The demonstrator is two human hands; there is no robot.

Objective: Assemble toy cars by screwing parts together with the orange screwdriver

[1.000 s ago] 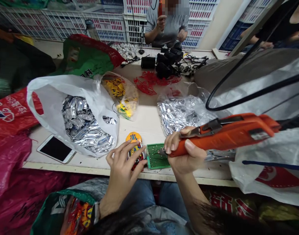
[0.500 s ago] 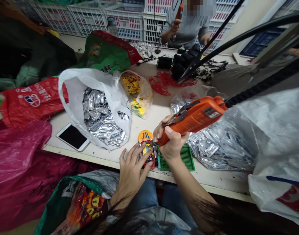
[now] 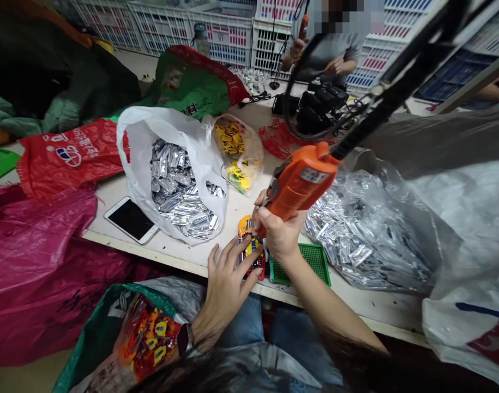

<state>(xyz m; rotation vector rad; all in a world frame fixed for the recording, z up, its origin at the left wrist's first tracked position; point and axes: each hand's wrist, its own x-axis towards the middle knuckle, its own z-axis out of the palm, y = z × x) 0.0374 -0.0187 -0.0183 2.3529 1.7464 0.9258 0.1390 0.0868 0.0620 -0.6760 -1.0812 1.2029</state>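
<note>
My right hand (image 3: 278, 232) is closed around an orange electric screwdriver (image 3: 300, 183), whose tip points down at a small yellow and red toy car (image 3: 249, 248) near the table's front edge. A black cable runs up from the tool's top. My left hand (image 3: 228, 281) lies on the toy car's near side, fingers spread and pressing it in place. Beside the car on the right sits a green perforated tray (image 3: 314, 259), partly hidden by my right wrist.
A white bag of silver parts (image 3: 179, 185) and a white phone (image 3: 130, 219) lie left of the car. Another clear bag of silver parts (image 3: 355, 234) spreads right. A bag of yellow parts (image 3: 235, 147) sits behind. A person with another screwdriver (image 3: 331, 49) works across the table.
My right hand has swung the orange screwdriver from nearly level over the green tray to steeply upright over the toy car. The left hand stays on the car. My view shifted left.
</note>
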